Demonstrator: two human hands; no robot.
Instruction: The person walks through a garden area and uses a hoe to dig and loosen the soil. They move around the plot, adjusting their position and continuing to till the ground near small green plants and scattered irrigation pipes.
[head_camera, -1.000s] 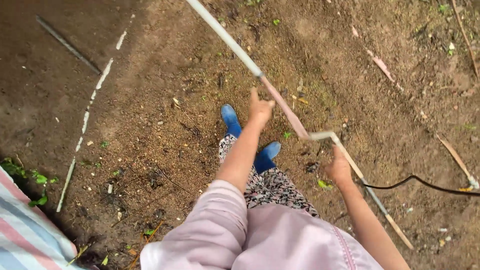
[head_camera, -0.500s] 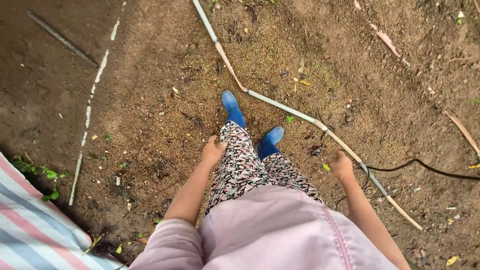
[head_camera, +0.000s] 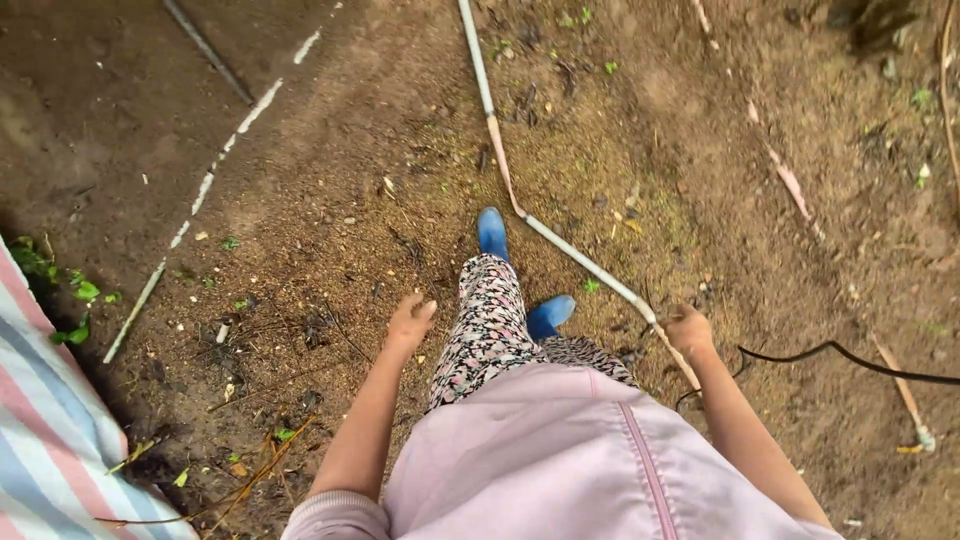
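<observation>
I look down at bare brown soil. My right hand (head_camera: 687, 329) is closed around a long thin pale stick (head_camera: 572, 246) that runs from my grip up and to the left, bends near my blue boots (head_camera: 493, 232), and continues to the top edge. My left hand (head_camera: 411, 321) hangs loose by my side with the fingers curled and nothing in it. I wear a pink jacket (head_camera: 560, 460) and floral trousers (head_camera: 487, 320).
A striped pink, blue and white sheet (head_camera: 45, 440) lies at the lower left. A white broken line (head_camera: 215, 175) crosses the soil at the left. A black cable (head_camera: 850, 358) snakes at the right. Dry twigs and small green weeds are scattered around.
My left hand let go of the stick and dropped to my side. The stick sank from raised to lying low along the ground. My right hand kept its grip.
</observation>
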